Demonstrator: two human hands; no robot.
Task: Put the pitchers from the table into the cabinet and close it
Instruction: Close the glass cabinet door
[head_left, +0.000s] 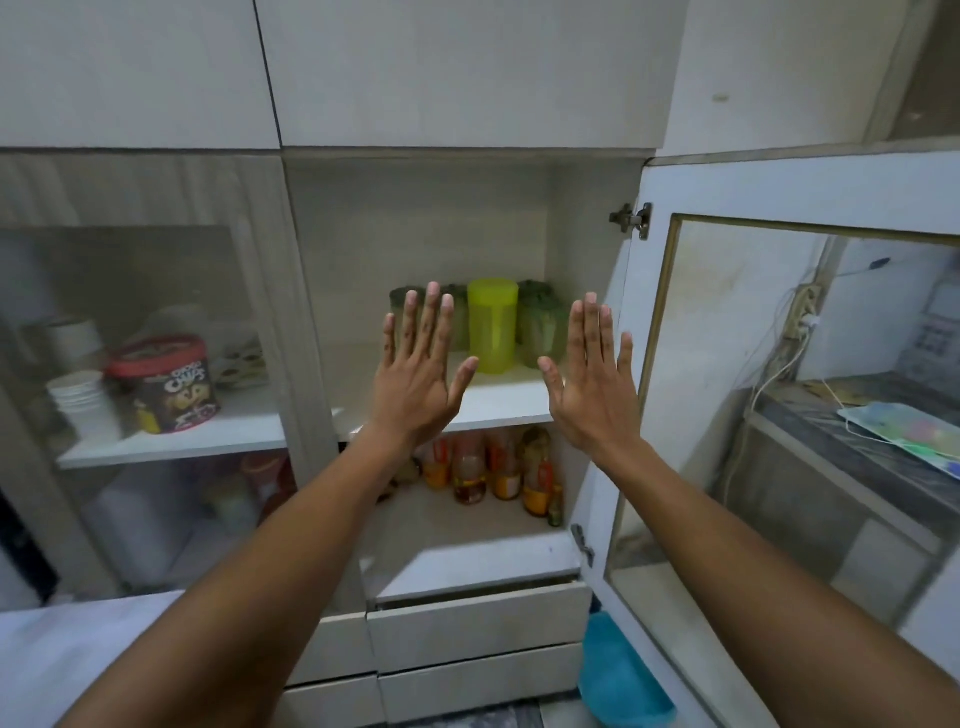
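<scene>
The cabinet stands in front of me with its glass door (779, 395) swung open to the right. On its upper shelf (498, 400) a yellow-green pitcher (492, 325) stands at the back between clear green-topped pitchers (540, 322). My left hand (421, 374) and my right hand (592, 379) are both raised flat before the shelf, fingers spread, backs toward me, holding nothing. The left hand partly hides a pitcher behind it.
The lower shelf holds several bottles (488, 473). The left compartment, behind closed glass, has a cereal tub (166, 384) and stacked paper cups (83, 400). Drawers (472, 623) sit below. A blue cloth (618, 670) hangs under the door. A white table corner (62, 660) shows bottom left.
</scene>
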